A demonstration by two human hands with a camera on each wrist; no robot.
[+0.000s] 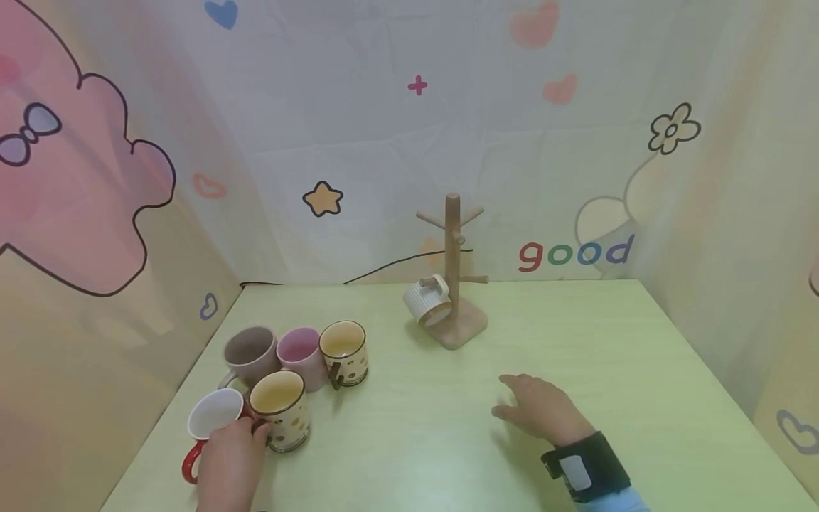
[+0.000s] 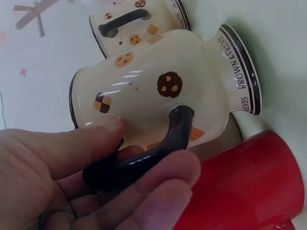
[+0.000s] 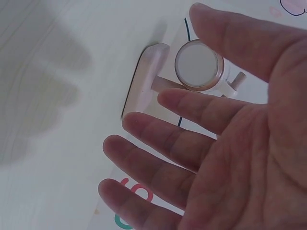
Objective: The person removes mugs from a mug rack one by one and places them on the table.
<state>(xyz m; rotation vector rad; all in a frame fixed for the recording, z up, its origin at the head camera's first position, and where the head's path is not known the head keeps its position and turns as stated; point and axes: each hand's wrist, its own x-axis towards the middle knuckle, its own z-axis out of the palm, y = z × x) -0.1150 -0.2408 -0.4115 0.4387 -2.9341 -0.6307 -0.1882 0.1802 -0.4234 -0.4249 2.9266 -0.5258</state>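
Observation:
At the front left, my left hand (image 1: 232,455) grips the dark handle of a cream mug (image 1: 289,425) printed with cookies. In the left wrist view the thumb lies along the handle's top and the fingers curl under it. Close beside that hand is a red mug (image 2: 249,182) with a white inside. My right hand (image 1: 540,409) hovers over the table's right half, fingers spread and holding nothing. Beyond it stands a wooden mug tree (image 1: 453,263), with a white ribbed mug (image 1: 427,302) hanging tilted on a low left peg.
Behind the gripped mug stand a grey-brown mug (image 1: 252,359), a pink mug (image 1: 303,359) and a smaller cookie-print mug (image 1: 348,355), close together. A printed curtain (image 1: 358,92) rises behind and beside the pale green table (image 1: 409,455).

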